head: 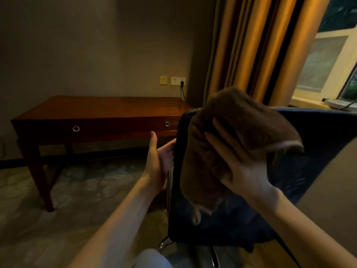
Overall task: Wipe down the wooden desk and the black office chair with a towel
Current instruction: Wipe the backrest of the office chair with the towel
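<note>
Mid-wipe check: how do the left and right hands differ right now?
The left hand is bare on the side edge of the chair back; the right hand presses the brown towel against that back. Left hand fingertips hide behind the edge; right hand fingers lie spread. Both are at the chair.
</note>
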Action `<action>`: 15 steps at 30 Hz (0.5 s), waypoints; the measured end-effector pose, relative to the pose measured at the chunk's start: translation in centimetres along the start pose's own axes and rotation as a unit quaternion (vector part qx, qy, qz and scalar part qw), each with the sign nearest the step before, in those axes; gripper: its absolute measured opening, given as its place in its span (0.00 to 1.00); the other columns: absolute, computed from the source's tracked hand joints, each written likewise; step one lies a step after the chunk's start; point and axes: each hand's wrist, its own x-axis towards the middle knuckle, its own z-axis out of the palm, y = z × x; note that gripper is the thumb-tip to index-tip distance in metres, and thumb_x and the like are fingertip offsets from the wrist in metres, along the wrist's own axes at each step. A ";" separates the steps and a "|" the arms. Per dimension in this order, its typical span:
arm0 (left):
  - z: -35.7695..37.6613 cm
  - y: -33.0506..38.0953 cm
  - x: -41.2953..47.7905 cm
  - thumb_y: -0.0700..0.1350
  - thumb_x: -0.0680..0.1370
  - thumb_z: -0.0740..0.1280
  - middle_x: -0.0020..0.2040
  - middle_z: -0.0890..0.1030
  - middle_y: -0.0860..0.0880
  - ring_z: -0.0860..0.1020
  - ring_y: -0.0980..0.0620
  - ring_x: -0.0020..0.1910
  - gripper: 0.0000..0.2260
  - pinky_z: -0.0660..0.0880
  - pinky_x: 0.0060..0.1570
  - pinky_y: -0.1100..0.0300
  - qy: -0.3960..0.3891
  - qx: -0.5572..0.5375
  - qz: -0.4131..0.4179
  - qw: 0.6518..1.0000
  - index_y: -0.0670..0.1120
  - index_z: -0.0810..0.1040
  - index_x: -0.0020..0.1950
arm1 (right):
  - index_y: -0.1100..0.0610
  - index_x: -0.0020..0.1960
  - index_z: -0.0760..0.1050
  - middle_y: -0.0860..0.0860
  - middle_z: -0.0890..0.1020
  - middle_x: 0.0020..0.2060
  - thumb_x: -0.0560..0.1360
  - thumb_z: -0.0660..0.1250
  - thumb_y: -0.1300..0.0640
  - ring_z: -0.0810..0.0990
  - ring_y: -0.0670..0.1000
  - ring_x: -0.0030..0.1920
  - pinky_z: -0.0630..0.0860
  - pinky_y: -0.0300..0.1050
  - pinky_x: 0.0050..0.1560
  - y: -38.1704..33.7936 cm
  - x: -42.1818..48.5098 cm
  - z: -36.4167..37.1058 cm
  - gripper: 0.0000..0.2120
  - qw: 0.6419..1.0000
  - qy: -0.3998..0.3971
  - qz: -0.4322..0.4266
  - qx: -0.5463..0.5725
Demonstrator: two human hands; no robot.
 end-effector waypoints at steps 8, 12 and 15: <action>-0.8 0.5 -0.5 0.74 0.78 0.49 0.63 0.84 0.43 0.81 0.45 0.64 0.41 0.67 0.74 0.43 0.028 -0.002 -0.007 1.000 0.43 0.80 0.67 | 0.53 0.77 0.70 0.56 0.74 0.73 0.76 0.68 0.43 0.71 0.61 0.73 0.64 0.57 0.73 0.3 6.2 3.7 0.32 0.995 -0.087 0.029 -0.047; -1.3 0.3 -0.3 0.75 0.77 0.47 0.63 0.84 0.44 0.81 0.46 0.64 0.43 0.67 0.73 0.44 0.035 0.008 -0.007 0.999 0.43 0.80 0.67 | 0.60 0.63 0.82 0.58 0.85 0.54 0.73 0.69 0.51 0.83 0.57 0.52 0.74 0.42 0.54 -0.7 4.0 5.6 0.21 0.999 -0.025 0.038 -0.025; -1.1 0.1 -0.3 0.75 0.78 0.44 0.61 0.84 0.44 0.83 0.47 0.61 0.43 0.73 0.64 0.47 0.028 0.006 -0.012 1.000 0.44 0.82 0.65 | 0.59 0.40 0.84 0.53 0.83 0.33 0.67 0.72 0.54 0.82 0.54 0.31 0.69 0.34 0.36 -1.1 2.6 6.0 0.08 1.000 -0.003 -0.002 0.001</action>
